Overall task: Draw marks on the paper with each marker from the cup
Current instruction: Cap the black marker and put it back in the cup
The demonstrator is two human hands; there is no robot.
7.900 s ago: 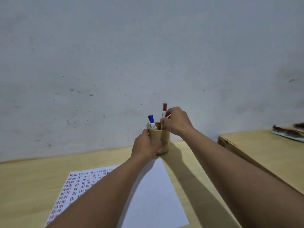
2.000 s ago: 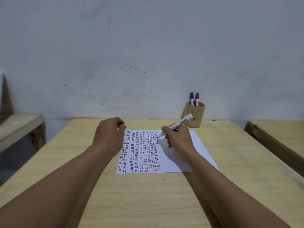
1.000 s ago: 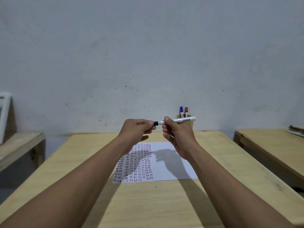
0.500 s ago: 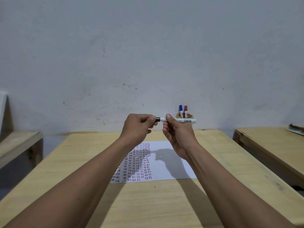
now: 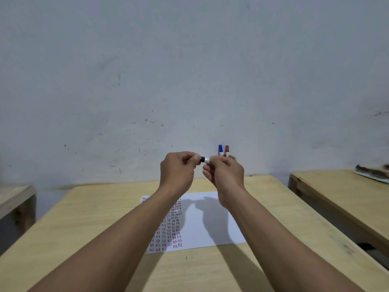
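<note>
Head view, and both hands are up in front of the wall, raised above the table (image 5: 273, 207). Left hand (image 5: 176, 172) is curled closed, thumb and forefinger pinching the black cap (image 5: 202, 159) at the end of the marker (image 5: 206, 160). Right hand (image 5: 226, 174) is closed around the white barrel, fingers folded over so only a short white stub shows between the two hands. Cap and barrel meet right there in the gap; whether the cap is fully seated, hard to tell from this angle.

Behind the right hand, a blue-capped marker (image 5: 220, 149) and a red-capped marker (image 5: 226, 150) stand upright side by side; the cup holding them is hidden by the knuckles.

Down on the table, the paper (image 5: 210, 228) lies flat beneath the forearms, its left part filled with columns of short red and dark marks (image 5: 168, 232), its right part blank and crossed by the shadow of the hands. Second table (image 5: 336, 197) sits off to the right, well apart
</note>
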